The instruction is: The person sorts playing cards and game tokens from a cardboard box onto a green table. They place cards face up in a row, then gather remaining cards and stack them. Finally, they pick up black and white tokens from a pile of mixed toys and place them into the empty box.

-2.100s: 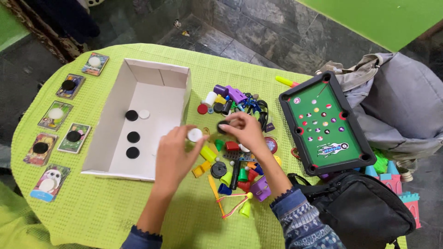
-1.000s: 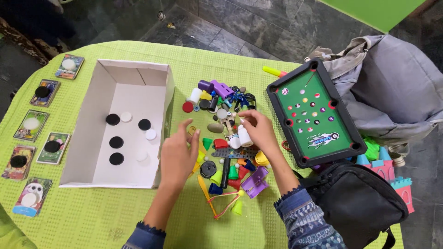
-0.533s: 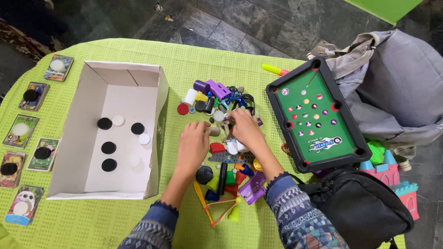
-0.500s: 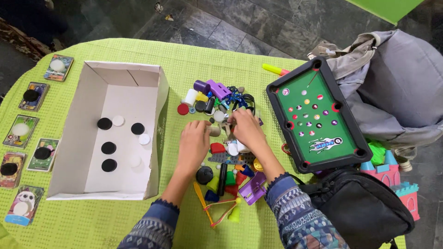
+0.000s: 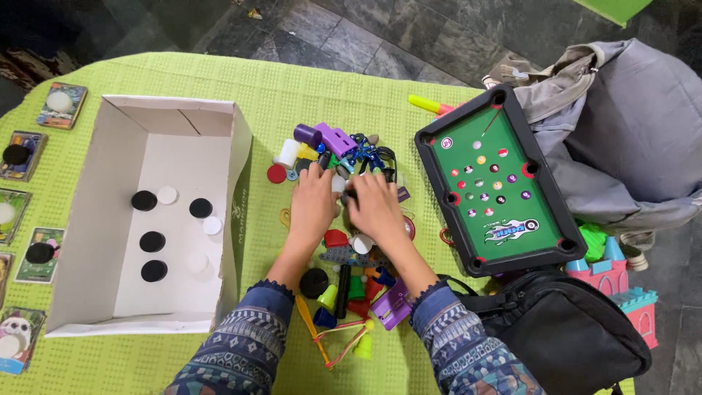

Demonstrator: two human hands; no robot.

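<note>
My left hand (image 5: 311,207) and my right hand (image 5: 374,210) rest side by side, palms down, on a heap of small plastic toys (image 5: 344,219) in the middle of the green cloth. Their fingertips reach into the far part of the heap, by a white disc and a black piece. The fingers hide whatever lies under them, so a grip is not visible. A white cardboard box (image 5: 110,219) stands to the left, with black discs (image 5: 144,200) and white discs (image 5: 167,194) on its bottom.
A toy pool table (image 5: 497,183) lies right of the heap. A grey backpack (image 5: 629,146) and a black bag (image 5: 578,329) sit further right, with toy castle blocks (image 5: 621,281). Picture cards topped with discs (image 5: 16,155) line the left edge.
Both hands slid away from me to the far part of the heap and closed in on each other. Earlier the left hand dropped a white disc into the box.
</note>
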